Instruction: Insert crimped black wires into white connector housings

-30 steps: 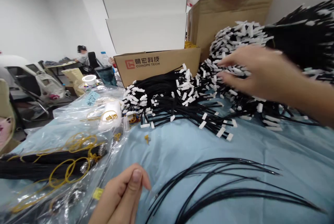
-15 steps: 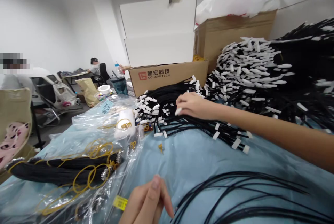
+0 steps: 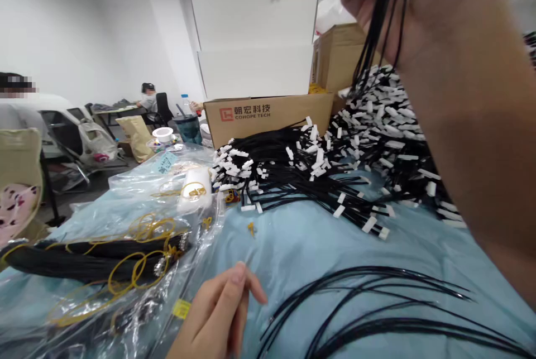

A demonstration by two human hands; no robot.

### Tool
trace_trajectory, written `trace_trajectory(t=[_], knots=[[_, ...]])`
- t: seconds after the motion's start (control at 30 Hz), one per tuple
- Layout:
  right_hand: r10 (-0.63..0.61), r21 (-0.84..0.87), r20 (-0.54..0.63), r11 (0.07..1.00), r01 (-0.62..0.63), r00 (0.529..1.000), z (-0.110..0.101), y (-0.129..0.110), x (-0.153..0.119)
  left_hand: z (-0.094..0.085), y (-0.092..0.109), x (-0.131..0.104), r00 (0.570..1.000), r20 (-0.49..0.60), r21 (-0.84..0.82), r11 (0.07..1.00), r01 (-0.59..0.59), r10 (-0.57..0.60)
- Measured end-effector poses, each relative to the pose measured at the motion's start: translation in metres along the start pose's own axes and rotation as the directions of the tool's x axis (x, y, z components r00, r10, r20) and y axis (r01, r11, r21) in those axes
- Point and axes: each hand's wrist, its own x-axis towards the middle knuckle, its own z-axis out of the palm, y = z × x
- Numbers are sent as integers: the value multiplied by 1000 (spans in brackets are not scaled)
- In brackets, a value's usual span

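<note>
My right hand (image 3: 422,18) is raised high at the upper right, closed around a bundle of thin black cables (image 3: 380,18) that hangs down from it. Below lies a heap of black cables with white tags (image 3: 293,152), reaching across the table's middle. At the bottom centre is my left hand (image 3: 221,306), its thumb pressed along curled fingers. Whatever those fingers may hold is hidden. Just right of it, loose black cables (image 3: 360,286) curve over the blue cloth (image 3: 288,242). A small yellow tie (image 3: 251,229) lies beyond my left hand.
Clear plastic bags (image 3: 138,225) with black cable bundles (image 3: 92,261) and yellow ties cover the left side. A printed cardboard box (image 3: 272,119) stands at the back, with white panels behind it. A dark cup (image 3: 188,129) is left of the box. Two people sit farther off.
My right hand has risen from the tagged cable heap toward the upper right, and black cables now hang from it. My left hand stays near the bottom centre, fingers still curled.
</note>
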Motion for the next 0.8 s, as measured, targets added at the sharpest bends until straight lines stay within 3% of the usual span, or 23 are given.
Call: trace_trajectory(t=[0.07,0.1,0.13,0.17,0.23,0.33,0.37,0.43,0.5,0.67,0.8], knots=[[-33,-99,186,994,52,982,7,-4,-23,-1,-3,3,995,-28,-84,992,-93,91],[-62,-240,434,953,182,899,12,-1,-39,-2,-4,5,989,-54,-126,982,-141,135],[5,-342,679,887,310,734,18,4,-57,-2,-4,6,982,-93,-163,971,-176,163],[84,-368,783,862,350,616,24,10,-77,-3,-4,6,975,-129,-188,961,-202,180],[167,-400,851,821,408,499,37,23,-116,-3,-5,7,967,-168,-211,951,-226,192],[246,-377,920,772,512,306,50,38,-168,-3,-5,8,969,-133,-176,958,-228,206],[261,-370,927,759,535,271,51,41,-181,-3,-5,8,972,-111,-143,964,-224,209],[286,-381,924,740,554,255,49,43,-197,-4,-5,10,973,-53,-52,973,-226,223],[315,-426,904,724,543,289,43,43,-202,-7,-3,13,970,-18,41,970,-240,241],[394,-506,859,755,417,328,17,41,-181,-8,2,15,957,-148,49,969,-244,248],[333,-511,818,794,330,469,-3,35,-162,-5,2,15,949,-231,-83,968,-238,213]])
